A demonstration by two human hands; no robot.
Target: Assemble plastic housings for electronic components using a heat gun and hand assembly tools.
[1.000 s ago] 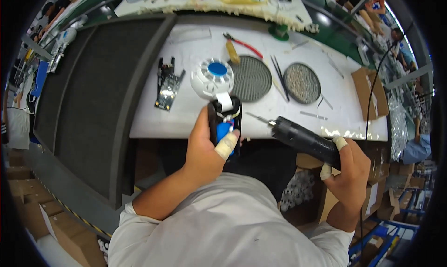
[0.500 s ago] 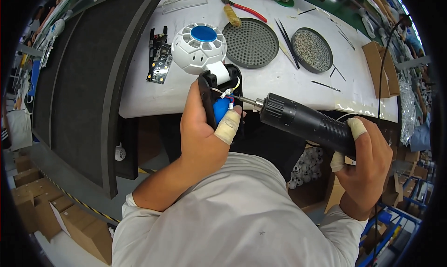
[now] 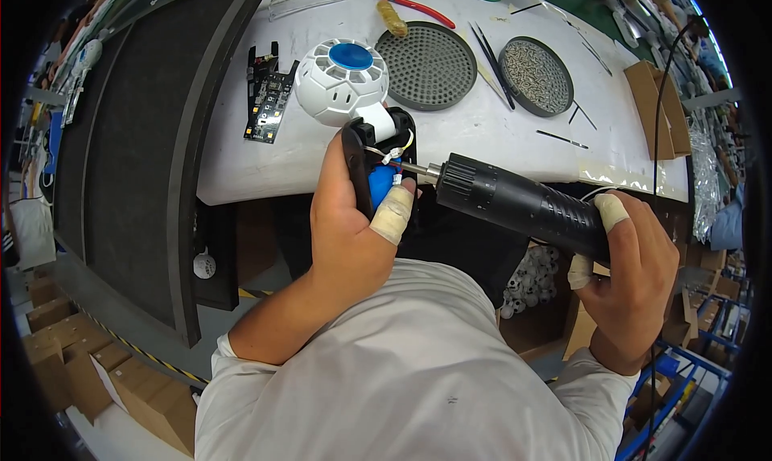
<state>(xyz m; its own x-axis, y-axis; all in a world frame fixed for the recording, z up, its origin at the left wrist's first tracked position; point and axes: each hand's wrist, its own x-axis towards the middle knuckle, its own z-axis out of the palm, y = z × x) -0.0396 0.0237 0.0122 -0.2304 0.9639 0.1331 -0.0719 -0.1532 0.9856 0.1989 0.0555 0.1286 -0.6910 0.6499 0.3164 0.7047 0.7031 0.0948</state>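
My left hand [image 3: 354,228] is closed round the black housing [image 3: 355,167] of a device with a white ball-shaped head [image 3: 338,87], which has a blue round disc on top. Inside the opened housing show a blue cylinder [image 3: 382,186] and thin wires with small white connectors [image 3: 392,155]. My right hand [image 3: 631,272] grips a black electric screwdriver [image 3: 523,207] by its rear end. Its metal bit [image 3: 414,168] reaches into the housing beside the wires; the tip is hidden. Tape wraps my left thumb and two digits of my right hand.
On the white table [image 3: 523,151] lie circuit boards [image 3: 269,107], a perforated round dish [image 3: 428,65], a dish of screws [image 3: 535,76], tweezers [image 3: 492,67] and red-handled cutters [image 3: 418,7]. A cardboard box [image 3: 655,111] stands at the right; a dark panel [image 3: 141,155] borders the left. A cable [image 3: 656,163] hangs at the right.
The screwdriver has shifted slightly left, its bit further into the housing. My left hand and the device have stayed nearly in place. The table things appear slightly higher and further left.
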